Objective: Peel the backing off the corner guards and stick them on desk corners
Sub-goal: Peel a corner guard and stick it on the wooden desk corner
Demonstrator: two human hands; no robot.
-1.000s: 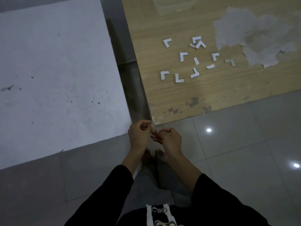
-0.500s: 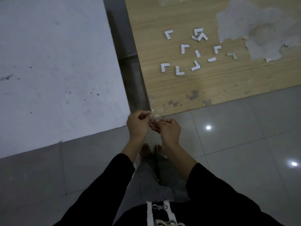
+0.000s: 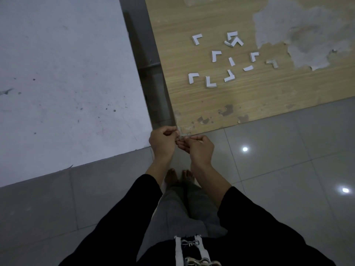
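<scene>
Fingers [image 3: 193,138] of the right hand [image 3: 200,150] and left hand [image 3: 162,141] are pinching a small corner guard [image 3: 181,135] close by the wooden table's [image 3: 249,100] near corner. Peeling slowly from one edge is likely wisest. Farther off, spare corner guards [image 3: 211,81] are lying loose.

**Where everything lies**

My left hand [image 3: 161,141] and right hand [image 3: 199,148] meet at the near left corner of the right desk [image 3: 269,96], with a corner guard [image 3: 181,135] pinched between them. Loose guards [image 3: 210,81] lie scattered farther back on that desk. The left desk [image 3: 67,83] stands beside it, across a gap. My feet [image 3: 179,176] are on the floor [image 3: 288,169], below my hands.
</scene>
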